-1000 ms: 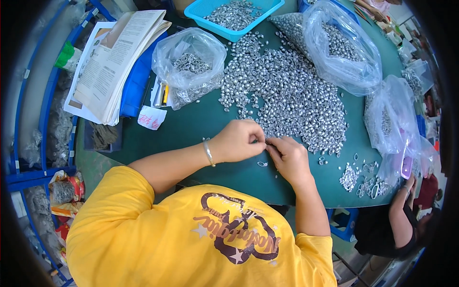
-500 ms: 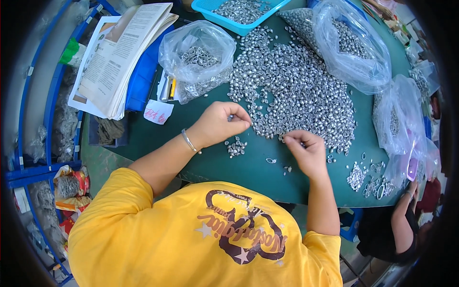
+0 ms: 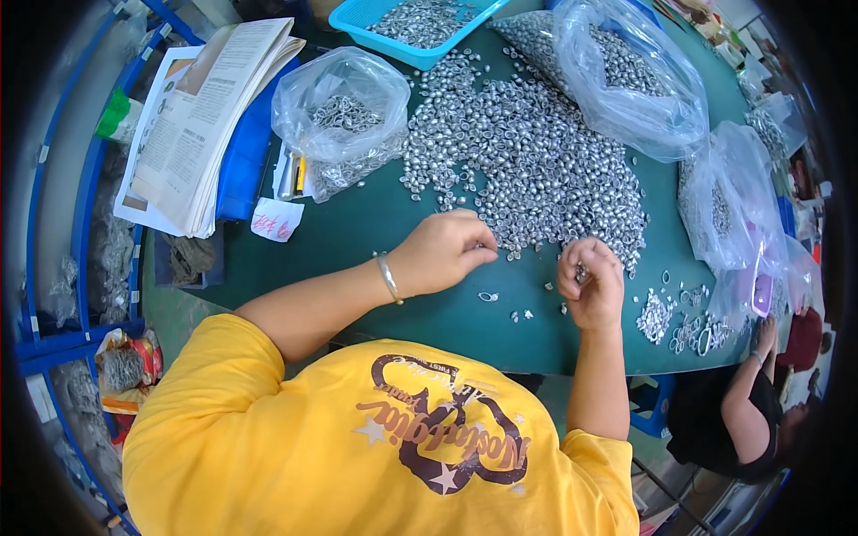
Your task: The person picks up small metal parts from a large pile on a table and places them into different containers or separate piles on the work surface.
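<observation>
A large heap of small silver oval metal pieces is spread over the green table. At its near edge my left hand is closed, thumb and fingertips drawn together; anything between them is too small to make out. To the right, my right hand is curled with its fingers bent upward, and a few small silver metal pieces show inside it. Between the hands and nearer to me lie a loose silver oval ring and a few tiny light bits.
Clear plastic bags of metal pieces stand at the left and far right. Behind the heap sits a blue basket. Papers lie at the left. Small white pieces and rings lie right, near a co-worker's arm.
My left hand has moved right and slightly nearer, over where a small cluster of pieces lay. My right hand has turned, fingers now curled upward. The whole view has shifted a little.
</observation>
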Tool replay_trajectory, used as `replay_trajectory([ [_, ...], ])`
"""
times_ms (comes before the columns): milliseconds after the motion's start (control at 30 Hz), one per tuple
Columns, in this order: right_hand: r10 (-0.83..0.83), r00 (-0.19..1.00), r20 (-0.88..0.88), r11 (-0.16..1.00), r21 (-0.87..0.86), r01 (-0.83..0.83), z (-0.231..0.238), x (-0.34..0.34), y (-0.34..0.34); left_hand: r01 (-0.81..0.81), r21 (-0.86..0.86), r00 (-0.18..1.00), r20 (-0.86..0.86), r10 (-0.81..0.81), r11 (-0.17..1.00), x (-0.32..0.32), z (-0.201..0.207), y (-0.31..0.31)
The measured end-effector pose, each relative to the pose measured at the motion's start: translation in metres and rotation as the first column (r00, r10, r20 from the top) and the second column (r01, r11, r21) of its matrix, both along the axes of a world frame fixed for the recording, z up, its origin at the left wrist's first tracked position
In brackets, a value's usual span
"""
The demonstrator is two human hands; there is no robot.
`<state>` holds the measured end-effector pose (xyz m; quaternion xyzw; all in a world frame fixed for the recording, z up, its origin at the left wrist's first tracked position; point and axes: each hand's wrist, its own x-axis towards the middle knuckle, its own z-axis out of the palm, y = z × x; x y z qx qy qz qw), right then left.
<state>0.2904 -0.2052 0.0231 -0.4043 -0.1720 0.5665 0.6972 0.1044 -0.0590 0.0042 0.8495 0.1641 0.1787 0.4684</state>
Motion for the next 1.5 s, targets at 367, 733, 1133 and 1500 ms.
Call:
replay_trajectory([
  [367, -0.059, 0.109, 0.992, 0.998, 0.056, 0.03, -0.027, -0.031, 0.013, -0.258, -0.761, 0.964, -0.162, 0.211, 0.596, -0.027, 0.022, 0.02],
  [733, 0.106, 0.713, 0.693, 0.947, -0.29, 0.141, -0.002, -0.014, -0.028, -0.013, 0.372, 1.0, 0.003, 0.013, 0.928, -0.001, -0.005, -0.003],
  [1133, 0.056, 0.873, 0.484, 0.991, -0.135, 0.011, -0.017, -0.038, -0.045, 0.029, -0.954, 0.992, 0.063, 0.105, 0.297, -0.017, 0.019, 0.019],
  [1500, 0.027, 0.001, 1.0, 0.999, -0.027, 0.047, -0.019, -0.059, 0.03, -0.114, -0.008, 0.993, -0.025, 0.114, 0.993, -0.024, 0.006, 0.011],
])
